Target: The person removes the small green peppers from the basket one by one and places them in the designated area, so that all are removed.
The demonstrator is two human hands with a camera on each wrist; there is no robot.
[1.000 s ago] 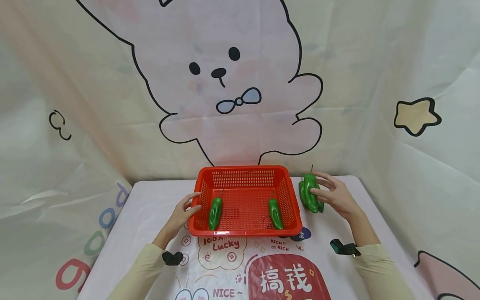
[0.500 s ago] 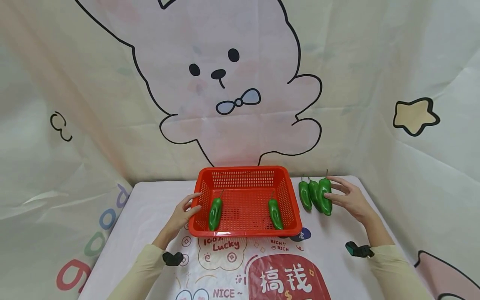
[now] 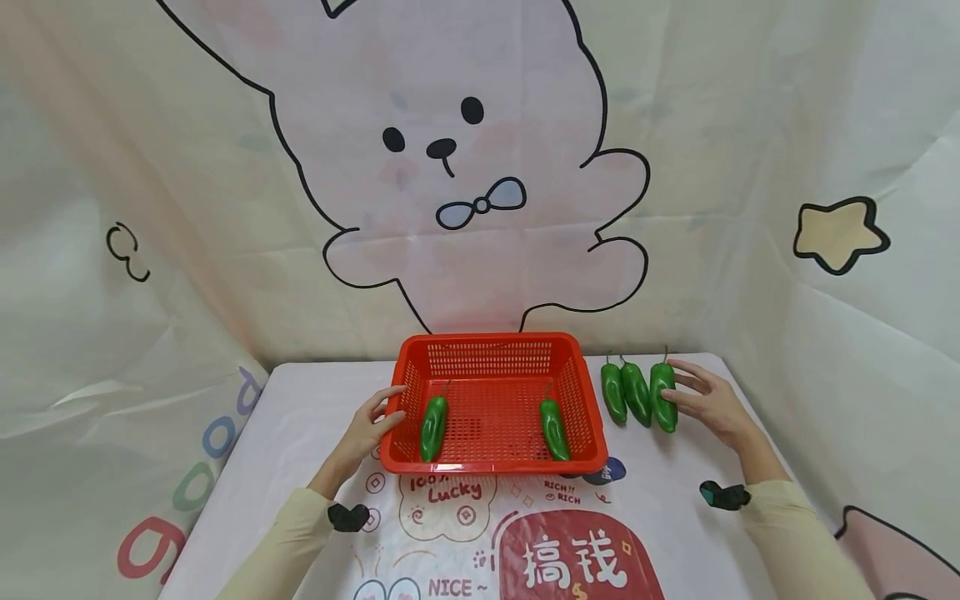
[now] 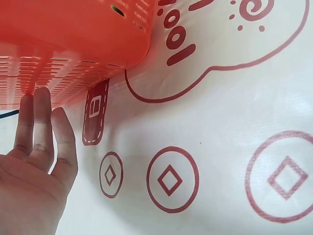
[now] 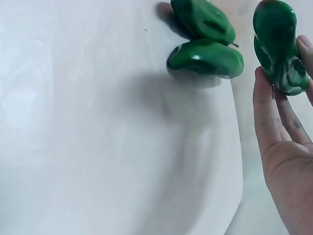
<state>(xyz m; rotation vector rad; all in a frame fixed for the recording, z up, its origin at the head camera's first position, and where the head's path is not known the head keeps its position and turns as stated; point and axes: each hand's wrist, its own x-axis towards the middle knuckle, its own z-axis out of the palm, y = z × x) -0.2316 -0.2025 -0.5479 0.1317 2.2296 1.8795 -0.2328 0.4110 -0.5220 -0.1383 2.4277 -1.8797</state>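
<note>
A red plastic basket (image 3: 491, 468) stands on the table with two green chili peppers inside, one on the left (image 3: 433, 429) and one on the right (image 3: 554, 430). My left hand (image 3: 367, 426) rests on the basket's left side. In the left wrist view its fingers (image 4: 43, 122) lie straight against the slotted outer wall. To the right of the basket, my right hand (image 3: 708, 402) pinches a green chili pepper (image 3: 663, 398) between thumb and fingers, stem pointing away. Beside it two more chili peppers, one near the basket (image 3: 613, 393) and one in the middle (image 3: 636, 395), lie side by side.
A white printed cloth (image 3: 442, 533) covers the table (image 3: 300, 417). Behind the basket hangs a curtain (image 3: 480, 267) with a cartoon animal on it. In the right wrist view, the table's edge runs close to my right hand.
My right hand has moved right with its chili pepper, away from the other two. Those two, partly covered before, now show fully. My left hand stays at the basket.
</note>
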